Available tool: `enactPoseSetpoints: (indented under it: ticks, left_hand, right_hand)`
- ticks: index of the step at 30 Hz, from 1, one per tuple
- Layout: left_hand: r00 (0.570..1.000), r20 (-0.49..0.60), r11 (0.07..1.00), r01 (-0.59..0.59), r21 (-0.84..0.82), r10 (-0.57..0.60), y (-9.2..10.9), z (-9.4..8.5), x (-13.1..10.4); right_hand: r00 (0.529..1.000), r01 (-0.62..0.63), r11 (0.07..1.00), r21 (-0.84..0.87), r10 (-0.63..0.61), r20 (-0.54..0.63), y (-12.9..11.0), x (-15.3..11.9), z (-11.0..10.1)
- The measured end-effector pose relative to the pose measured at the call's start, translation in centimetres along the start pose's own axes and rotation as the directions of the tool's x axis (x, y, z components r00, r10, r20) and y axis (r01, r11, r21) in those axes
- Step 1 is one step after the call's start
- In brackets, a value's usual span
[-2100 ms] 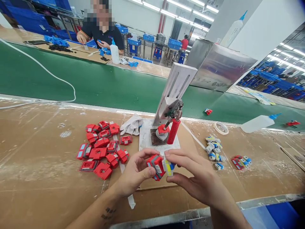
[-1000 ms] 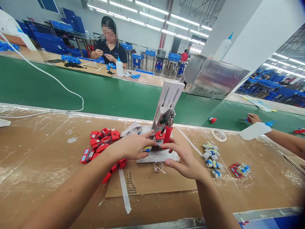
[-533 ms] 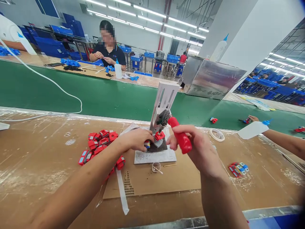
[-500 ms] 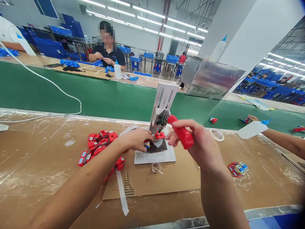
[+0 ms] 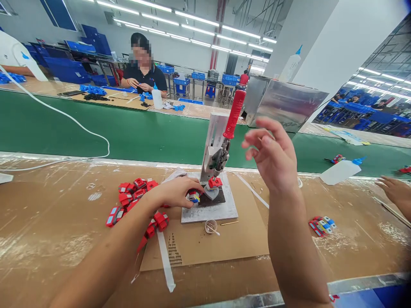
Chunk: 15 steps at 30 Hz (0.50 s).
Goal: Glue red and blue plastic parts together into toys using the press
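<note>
My left hand (image 5: pixel 183 190) is closed on a small toy car (image 5: pixel 193 196) with grey, yellow and blue parts, at the left edge of the press base. My right hand (image 5: pixel 269 149) is in the air, fingers apart and holding nothing, just right of the red lever handle (image 5: pixel 235 113). That handle stands upright on a toggle clamp (image 5: pixel 221 156) fixed to a metal stand (image 5: pixel 210 137). Beneath the clamp tip a red toy part (image 5: pixel 215 183) sits on a grey holder (image 5: pixel 211 193) over the white base plate (image 5: pixel 192 215).
Red toy parts (image 5: pixel 131 194) lie piled on the left. A small clear cup (image 5: pixel 210 226) with a swab stands in front of the base. Toy cars (image 5: pixel 322 226) and a white bottle (image 5: pixel 340 172) are at right, near another person's hand (image 5: pixel 393 188). A co-worker (image 5: pixel 143 77) sits across the green belt (image 5: pixel 144 132).
The red lever has swung from low and tilted to upright, and my right hand has let go of it and risen. The other person's hand at right has drawn back from the belt.
</note>
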<state>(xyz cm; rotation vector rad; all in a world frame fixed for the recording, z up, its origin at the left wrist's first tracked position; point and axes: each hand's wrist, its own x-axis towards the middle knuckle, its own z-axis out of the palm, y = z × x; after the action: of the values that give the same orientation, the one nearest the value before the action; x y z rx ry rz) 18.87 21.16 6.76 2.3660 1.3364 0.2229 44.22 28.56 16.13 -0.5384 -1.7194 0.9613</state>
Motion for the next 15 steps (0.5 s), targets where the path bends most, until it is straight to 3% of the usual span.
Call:
enactPoseSetpoints:
  ticks: [2,4,7,9,11,13,15]
  left_hand:
    - [0.999,-0.035,0.999,0.001,-0.055,-0.003,0.0,-0.1,-0.7]
    - [0.998,-0.057,0.993,-0.01,-0.116,0.003,0.1,-0.2,-1.4]
    - [0.997,-0.071,0.981,-0.024,-0.193,0.011,0.6,-0.3,-2.2]
    - [0.996,-0.086,0.974,-0.017,-0.226,-0.003,1.1,-0.3,-2.7]
    - [0.995,-0.099,0.966,0.001,-0.259,-0.027,1.6,-0.2,-3.4]
    - [0.992,-0.11,0.958,0.032,-0.285,-0.066,1.7,0.1,-4.4]
    - [0.983,-0.138,0.952,0.072,-0.298,-0.118,1.3,0.6,-5.6]
  right_hand:
    - [0.997,-0.018,0.996,-0.09,0.012,-0.07,3.5,-2.9,-0.8]
    - [0.986,-0.139,0.951,-0.275,0.16,0.055,7.1,-5.1,-1.0]
    - [0.917,-0.117,0.88,-0.46,0.274,0.29,10.9,-6.4,0.2]
    - [0.887,-0.073,0.868,-0.492,0.282,0.367,11.9,-6.3,1.1]
    - [0.889,-0.064,0.867,-0.494,0.275,0.366,12.1,-6.1,1.5]
    - [0.908,-0.132,0.89,-0.436,0.285,0.308,11.8,-6.5,1.2]
    - [0.91,-0.275,0.92,-0.279,0.343,0.234,11.3,-7.7,0.2]
